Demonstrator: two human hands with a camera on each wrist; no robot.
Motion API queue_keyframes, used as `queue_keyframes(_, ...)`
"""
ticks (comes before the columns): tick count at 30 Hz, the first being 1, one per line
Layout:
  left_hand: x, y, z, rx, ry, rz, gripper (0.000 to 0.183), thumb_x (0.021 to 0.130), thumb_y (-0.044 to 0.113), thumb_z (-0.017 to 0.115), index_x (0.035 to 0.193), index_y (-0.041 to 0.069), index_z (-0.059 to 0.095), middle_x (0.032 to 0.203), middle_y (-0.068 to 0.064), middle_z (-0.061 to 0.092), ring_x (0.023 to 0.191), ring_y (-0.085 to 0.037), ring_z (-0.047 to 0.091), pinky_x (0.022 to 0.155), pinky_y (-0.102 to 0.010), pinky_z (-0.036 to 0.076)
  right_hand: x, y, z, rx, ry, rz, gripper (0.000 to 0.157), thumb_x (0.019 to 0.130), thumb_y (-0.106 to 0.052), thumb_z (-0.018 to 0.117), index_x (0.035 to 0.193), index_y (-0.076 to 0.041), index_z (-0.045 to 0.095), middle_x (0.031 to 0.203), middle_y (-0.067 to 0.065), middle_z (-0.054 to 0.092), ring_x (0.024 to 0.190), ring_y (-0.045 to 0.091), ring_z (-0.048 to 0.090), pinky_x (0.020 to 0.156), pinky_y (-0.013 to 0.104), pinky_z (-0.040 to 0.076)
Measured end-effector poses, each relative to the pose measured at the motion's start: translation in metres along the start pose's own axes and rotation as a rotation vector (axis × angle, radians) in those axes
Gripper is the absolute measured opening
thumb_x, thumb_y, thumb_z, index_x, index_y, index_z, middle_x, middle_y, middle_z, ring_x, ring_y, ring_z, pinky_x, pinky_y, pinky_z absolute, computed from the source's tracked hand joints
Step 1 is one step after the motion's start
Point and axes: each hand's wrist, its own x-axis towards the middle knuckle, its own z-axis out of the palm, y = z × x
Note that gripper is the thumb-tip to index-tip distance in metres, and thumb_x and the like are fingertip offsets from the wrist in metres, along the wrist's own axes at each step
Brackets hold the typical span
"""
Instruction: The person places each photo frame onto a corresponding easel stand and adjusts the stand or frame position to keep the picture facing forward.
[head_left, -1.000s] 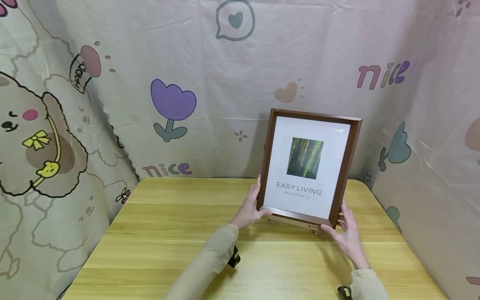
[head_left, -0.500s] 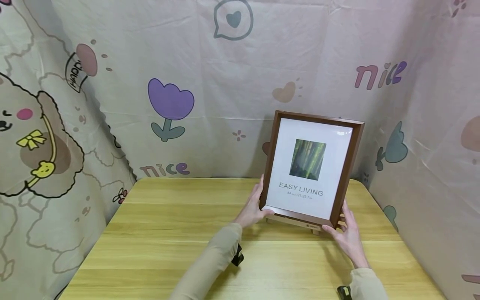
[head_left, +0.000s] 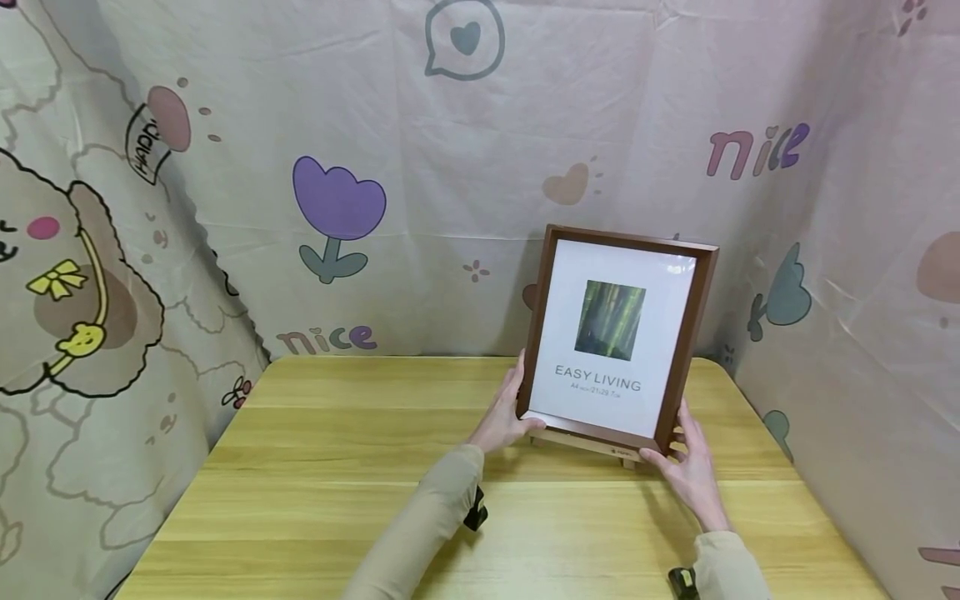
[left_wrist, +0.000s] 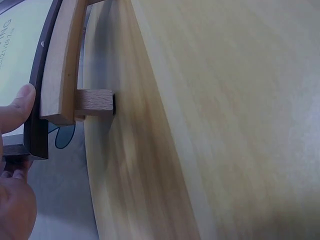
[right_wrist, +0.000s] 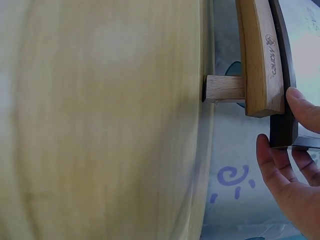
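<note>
A brown picture frame with a white insert reading "EASY LIVING" leans back on a small wooden easel at the right of the table. My left hand grips its lower left corner, thumb on the front of the bottom edge. At the lower right corner my right hand holds the frame the same way, thumb in front and fingers at the side. In the left wrist view the easel's ledge runs along under the frame's bottom edge. The right wrist view shows an easel foot on the table.
The light wood table spreads out to the left and in front of the hands. Behind it hangs a patterned cloth, close behind the frame, with further cloth at both sides.
The frame shifted slightly right, then back a little left, and its top edge sits slightly lower. Both hands keep their hold on the lower corners. The head view has turned a little.
</note>
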Motion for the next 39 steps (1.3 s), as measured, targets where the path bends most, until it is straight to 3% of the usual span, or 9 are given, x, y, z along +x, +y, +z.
queue_keyframes(4, 0.0, -0.003, 0.001, 0.003, 0.008, -0.005, 0.126, 0.08, 0.012, 0.083, 0.161, 0.033, -0.011, 0.172, -0.004, 0.007, 0.157, -0.036, 0.014, 0.124, -0.058, 0.026, 0.001, -0.001, 0.0, -0.024, -0.011, 0.019, 0.109, 0.078, 0.003, 0.082, 0.162, -0.007, 0.014, 0.133, 0.026, 0.047, 0.096, -0.011, 0.043, 0.079, 0.012, 0.05)
queue_keyframes(8, -0.001, -0.004, 0.002, 0.007, 0.023, -0.009, 0.126, 0.081, 0.012, 0.083, 0.161, 0.035, -0.011, 0.172, -0.004, 0.008, 0.157, -0.038, 0.013, 0.123, -0.059, 0.025, 0.004, -0.001, 0.001, -0.03, -0.024, 0.034, 0.108, 0.079, 0.004, 0.082, 0.162, -0.004, 0.013, 0.133, 0.028, 0.046, 0.103, 0.016, 0.057, 0.079, 0.011, 0.049)
queue_keyframes(11, -0.001, -0.004, 0.003, 0.009, 0.031, -0.019, 0.126, 0.081, 0.011, 0.083, 0.161, 0.036, -0.011, 0.172, -0.005, 0.009, 0.157, -0.037, 0.013, 0.124, -0.059, 0.024, 0.005, 0.0, 0.001, -0.016, -0.035, 0.052, 0.107, 0.079, 0.004, 0.081, 0.161, -0.003, 0.013, 0.133, 0.029, 0.045, 0.107, 0.041, 0.058, 0.079, 0.011, 0.05)
queue_keyframes(15, -0.001, -0.004, 0.003, -0.002, 0.036, -0.045, 0.125, 0.081, 0.011, 0.084, 0.162, 0.034, -0.009, 0.171, -0.007, 0.011, 0.157, -0.038, 0.014, 0.124, -0.059, 0.024, 0.004, 0.0, 0.001, 0.018, -0.058, 0.104, 0.096, 0.082, 0.001, 0.08, 0.158, 0.002, 0.022, 0.132, 0.029, 0.046, 0.109, 0.043, 0.058, 0.08, 0.013, 0.05)
queue_keyframes(20, -0.003, -0.007, 0.005, -0.034, 0.037, -0.118, 0.121, 0.081, 0.018, 0.085, 0.164, 0.022, -0.004, 0.169, -0.016, 0.015, 0.147, -0.043, 0.036, 0.12, -0.057, 0.034, 0.003, -0.001, 0.001, 0.056, -0.093, 0.162, 0.073, 0.085, -0.003, 0.078, 0.147, 0.006, 0.04, 0.127, 0.029, 0.052, 0.106, 0.039, 0.061, 0.077, 0.01, 0.05)
queue_keyframes(23, -0.006, -0.008, 0.005, -0.026, 0.023, -0.172, 0.115, 0.083, 0.025, 0.083, 0.164, 0.014, 0.001, 0.168, -0.019, 0.018, 0.145, -0.042, 0.039, 0.12, -0.056, 0.034, 0.003, -0.002, 0.001, 0.06, -0.11, 0.167, 0.068, 0.087, -0.004, 0.076, 0.145, 0.004, 0.043, 0.124, 0.029, 0.056, 0.103, 0.034, 0.064, 0.077, 0.012, 0.051)
queue_keyframes(29, -0.011, -0.01, 0.005, 0.011, -0.014, -0.162, 0.094, 0.089, 0.033, 0.077, 0.161, 0.009, 0.021, 0.153, -0.022, 0.048, 0.139, -0.04, 0.05, 0.118, -0.055, 0.038, 0.001, -0.002, 0.001, 0.047, -0.135, 0.166, 0.064, 0.09, -0.01, 0.075, 0.145, -0.001, 0.044, 0.119, 0.031, 0.063, 0.099, 0.023, 0.066, 0.075, 0.015, 0.053)
queue_keyframes(34, -0.013, -0.011, 0.006, -0.023, -0.013, -0.158, 0.086, 0.091, 0.032, 0.075, 0.159, 0.011, 0.027, 0.136, -0.021, 0.064, 0.12, -0.034, 0.065, 0.108, -0.05, 0.049, 0.002, -0.002, 0.002, 0.056, -0.159, 0.187, 0.066, 0.091, -0.011, 0.074, 0.148, -0.003, 0.039, 0.124, 0.035, 0.063, 0.104, 0.036, 0.07, 0.072, 0.015, 0.053)
queue_keyframes(39, -0.014, -0.012, 0.007, -0.055, -0.003, -0.168, 0.086, 0.091, 0.028, 0.076, 0.159, 0.009, 0.027, 0.127, -0.022, 0.068, 0.108, -0.031, 0.068, 0.102, -0.048, 0.052, 0.003, 0.0, 0.004, 0.077, -0.188, 0.198, 0.072, 0.093, -0.011, 0.073, 0.153, -0.003, 0.033, 0.128, 0.039, 0.059, 0.109, 0.043, 0.068, 0.071, 0.016, 0.053)
